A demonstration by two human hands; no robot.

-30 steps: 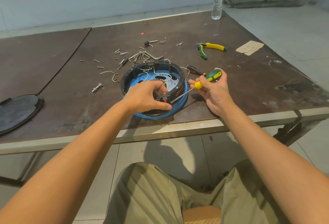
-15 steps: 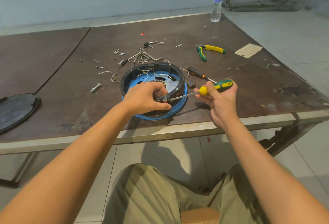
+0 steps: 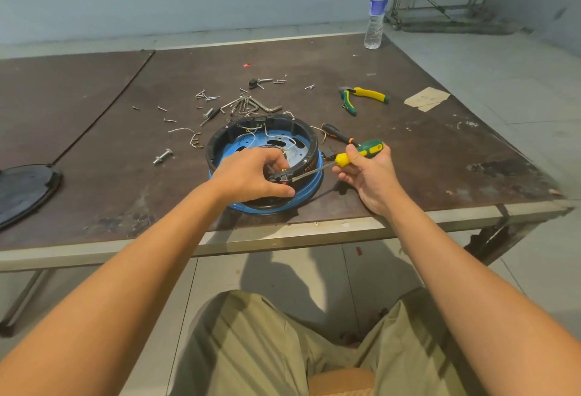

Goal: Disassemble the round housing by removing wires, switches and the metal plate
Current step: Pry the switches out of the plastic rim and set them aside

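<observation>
Brought the right hand and its screwdriver a touch nearer the round housing than half a second before; kept the left hand in place on the near rim. Gripped the yellow-and-green handle with the thumb and curled fingers of the right hand, shaft slanting down and left across the rim. Set the tip against a small black part on that rim. Curled the left fingers over the rim from inside, thumb pressed on the outer wall below, pinching rim and black part together. Could not make out the part as a switch or otherwise. Had the housing flat on the table, close to the front edge, open side up, white wires looped inside above a silvery plate. Had a second screwdriver just beyond the right hand, pliers farther back, hex keys and loose screws behind the housing. Had a water bottle upright at the far edge, a cardboard scrap to the right and a black round cover at the far left.
</observation>
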